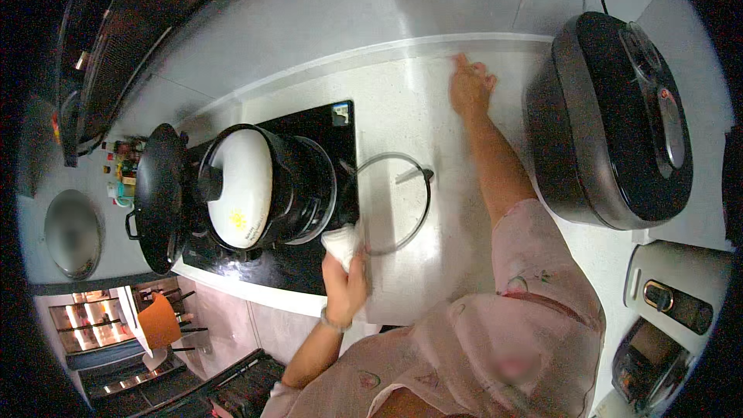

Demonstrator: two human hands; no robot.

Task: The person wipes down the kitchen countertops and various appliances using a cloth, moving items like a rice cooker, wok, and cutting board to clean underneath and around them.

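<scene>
My left hand (pixel 346 290) is closed on a folded white cloth or paper towel (pixel 339 244), at the near right corner of the black cooktop (pixel 342 151). Further off, near the base of the wall, my right hand (pixel 471 90) reaches over the counter, fingers partly bent and apart, with nothing seen in it. Between the hands lies a round rim with a small dark knob (pixel 428 175), perhaps a glass lid. On the cooktop stands dark cookware (pixel 284 186) with a white lid (pixel 241 186) bearing a yellow sun print. A black wok (pixel 157 197) is at its left.
A large black and grey countertop cooker (pixel 615 128) stands at the right. Nearer me is a pale appliance (pixel 673 284) with a dark panel. Small bottles and jars (pixel 125 168) sit beyond the wok. A range hood (pixel 127 29) hangs upper left; an orange chair (pixel 158 321) shows lower left.
</scene>
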